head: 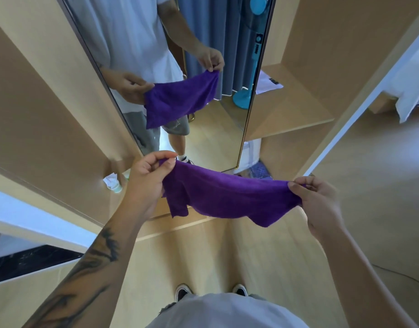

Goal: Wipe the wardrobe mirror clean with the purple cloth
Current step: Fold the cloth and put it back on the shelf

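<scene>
Before the tall frameless wardrobe mirror (203, 138), soft purple fleecy cloth (227, 195) sagging between left hand (147, 178) and right hand (319, 202), fingers pinching each corner.

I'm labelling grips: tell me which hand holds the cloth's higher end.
The left hand, on the tattooed arm: it pinches the purple cloth higher in the picture than the right hand does, and nearer the mirror.

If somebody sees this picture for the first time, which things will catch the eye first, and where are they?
First the purple cloth, stretched in mid-frame between the left hand and the right hand, each pinching one end. Above it stands the tall wardrobe mirror, which reflects the same cloth and hands. In the mirror's upper right a turquoise fan also shows.
</scene>
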A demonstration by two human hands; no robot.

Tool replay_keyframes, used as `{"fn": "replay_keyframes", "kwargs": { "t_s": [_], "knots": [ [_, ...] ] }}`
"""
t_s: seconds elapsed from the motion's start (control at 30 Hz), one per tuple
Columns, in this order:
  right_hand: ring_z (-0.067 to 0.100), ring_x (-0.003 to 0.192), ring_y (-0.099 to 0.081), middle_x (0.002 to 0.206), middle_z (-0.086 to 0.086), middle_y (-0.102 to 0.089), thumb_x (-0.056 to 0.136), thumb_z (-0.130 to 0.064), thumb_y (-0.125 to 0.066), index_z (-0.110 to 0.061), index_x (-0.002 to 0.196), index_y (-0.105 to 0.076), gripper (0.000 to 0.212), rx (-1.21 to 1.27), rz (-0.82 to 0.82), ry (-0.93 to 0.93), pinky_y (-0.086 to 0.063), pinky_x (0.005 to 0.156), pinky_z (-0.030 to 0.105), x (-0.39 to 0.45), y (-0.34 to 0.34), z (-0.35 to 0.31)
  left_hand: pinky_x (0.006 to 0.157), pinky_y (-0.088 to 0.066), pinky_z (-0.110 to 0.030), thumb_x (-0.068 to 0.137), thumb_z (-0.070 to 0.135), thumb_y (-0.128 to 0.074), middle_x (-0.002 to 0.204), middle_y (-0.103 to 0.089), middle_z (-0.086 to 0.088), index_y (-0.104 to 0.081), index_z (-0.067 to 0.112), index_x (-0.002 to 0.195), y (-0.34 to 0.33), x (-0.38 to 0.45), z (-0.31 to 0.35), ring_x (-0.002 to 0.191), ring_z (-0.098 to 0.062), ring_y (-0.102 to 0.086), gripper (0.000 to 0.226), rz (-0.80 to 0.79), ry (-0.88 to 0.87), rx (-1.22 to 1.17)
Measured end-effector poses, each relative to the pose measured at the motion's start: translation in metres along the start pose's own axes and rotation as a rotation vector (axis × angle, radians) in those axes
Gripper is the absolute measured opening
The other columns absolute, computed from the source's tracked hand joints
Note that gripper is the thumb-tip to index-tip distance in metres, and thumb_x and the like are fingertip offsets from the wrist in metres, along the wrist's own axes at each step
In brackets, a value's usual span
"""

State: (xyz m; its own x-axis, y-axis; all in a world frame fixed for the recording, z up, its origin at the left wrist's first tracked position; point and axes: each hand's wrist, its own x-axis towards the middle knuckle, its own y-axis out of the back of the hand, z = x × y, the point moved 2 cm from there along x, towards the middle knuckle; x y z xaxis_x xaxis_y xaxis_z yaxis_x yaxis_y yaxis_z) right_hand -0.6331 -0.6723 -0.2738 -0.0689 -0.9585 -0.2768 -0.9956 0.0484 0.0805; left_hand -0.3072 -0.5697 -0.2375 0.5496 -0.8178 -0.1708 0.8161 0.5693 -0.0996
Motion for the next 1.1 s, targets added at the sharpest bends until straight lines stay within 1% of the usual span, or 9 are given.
{"fn": "replay_keyframes", "kwargs": {
  "t_s": [0.07,0.17,0.37,0.5,0.7,0.8,0.87,0.97,1.1],
  "knots": [
    [0.022,0.087,-0.060,0.091,0.010,-0.064,0.096,0.001,-0.069,-0.011,0.094,-0.068,0.012,0.085,-0.052,-0.051,-0.053,0.083,0.042,0.001,0.002,-0.003,0.066,-0.048,-0.032,0.100,0.005,-0.064,0.079,-0.071,0.001,-0.075,0.017,0.100,0.003,0.002,0.001,0.072,-0.013,-0.062,0.017,0.000,-0.005,-0.001],
    [0.024,0.088,-0.064,0.100,0.015,-0.066,0.097,-0.002,-0.069,-0.009,0.103,-0.068,0.009,0.169,-0.077,-0.065,-0.057,0.077,0.043,0.001,0.006,-0.011,0.077,-0.053,-0.034,0.100,0.003,-0.063,0.081,-0.075,0.002,-0.074,0.014,0.104,0.008,0.003,0.003,0.077,-0.011,-0.067,0.016,0.010,-0.007,0.008],
    [0.021,0.088,-0.068,0.100,0.014,-0.072,0.090,-0.005,-0.076,-0.007,0.111,-0.074,0.021,0.197,-0.127,-0.069,-0.056,0.082,0.039,0.006,0.017,-0.029,0.087,-0.060,-0.030,0.099,-0.001,-0.062,0.099,-0.078,-0.006,-0.071,0.017,0.118,0.021,0.006,0.007,0.097,-0.015,-0.072,0.027,-0.036,0.005,0.056],
    [0.020,0.087,-0.065,0.094,0.006,-0.072,0.089,-0.006,-0.078,-0.014,0.104,-0.078,0.017,0.145,-0.064,-0.088,-0.055,0.079,0.034,0.017,0.023,-0.036,0.087,-0.059,-0.026,0.098,0.000,-0.065,0.095,-0.080,-0.004,-0.072,0.017,0.115,0.027,0.008,0.007,0.096,-0.019,-0.071,0.025,-0.034,-0.013,0.114],
    [0.019,0.095,-0.069,0.104,0.008,-0.074,0.087,0.001,-0.076,-0.013,0.107,-0.077,0.024,0.172,-0.001,-0.144,-0.054,0.080,0.030,0.023,0.023,-0.028,0.097,-0.056,-0.044,0.097,0.002,-0.068,0.103,-0.079,-0.018,-0.074,0.017,0.109,0.028,0.010,0.001,0.101,-0.027,-0.071,0.020,-0.036,-0.017,0.184],
    [0.018,0.095,-0.070,0.106,0.008,-0.071,0.086,0.011,-0.070,-0.013,0.114,-0.076,0.037,0.089,-0.072,-0.087,-0.056,0.090,0.033,0.022,0.026,-0.025,0.091,-0.057,-0.039,0.094,-0.004,-0.068,0.107,-0.077,-0.022,-0.072,0.011,0.113,0.034,0.012,-0.001,0.099,-0.029,-0.070,0.025,-0.058,-0.002,0.175],
    [0.019,0.096,-0.071,0.104,0.004,-0.074,0.085,0.011,-0.068,-0.024,0.110,-0.078,0.043,-0.125,-0.078,0.031,-0.056,0.096,0.034,0.024,0.027,-0.024,0.086,-0.059,-0.032,0.091,-0.010,-0.068,0.108,-0.077,-0.022,-0.070,0.008,0.117,0.040,0.013,0.000,0.098,-0.027,-0.070,0.031,-0.073,0.010,0.180],
    [0.012,0.087,-0.069,0.095,-0.008,-0.075,0.092,-0.003,-0.071,-0.032,0.102,-0.078,0.031,-0.435,-0.065,0.191,-0.050,0.079,0.024,0.024,0.026,-0.026,0.087,-0.056,-0.037,0.088,-0.009,-0.072,0.100,-0.079,-0.016,-0.072,0.011,0.110,0.046,0.015,0.001,0.090,-0.025,-0.071,0.030,-0.055,-0.014,0.309],
    [0.002,0.064,-0.059,0.084,-0.006,-0.073,0.095,-0.010,-0.071,-0.025,0.100,-0.079,0.018,-0.461,-0.046,0.244,-0.042,0.066,0.025,0.026,0.021,-0.024,0.082,-0.054,-0.033,0.090,0.000,-0.075,0.092,-0.078,-0.008,-0.074,0.018,0.097,0.046,0.019,0.000,0.084,-0.019,-0.068,0.019,0.020,-0.040,0.408]
  ]
}}
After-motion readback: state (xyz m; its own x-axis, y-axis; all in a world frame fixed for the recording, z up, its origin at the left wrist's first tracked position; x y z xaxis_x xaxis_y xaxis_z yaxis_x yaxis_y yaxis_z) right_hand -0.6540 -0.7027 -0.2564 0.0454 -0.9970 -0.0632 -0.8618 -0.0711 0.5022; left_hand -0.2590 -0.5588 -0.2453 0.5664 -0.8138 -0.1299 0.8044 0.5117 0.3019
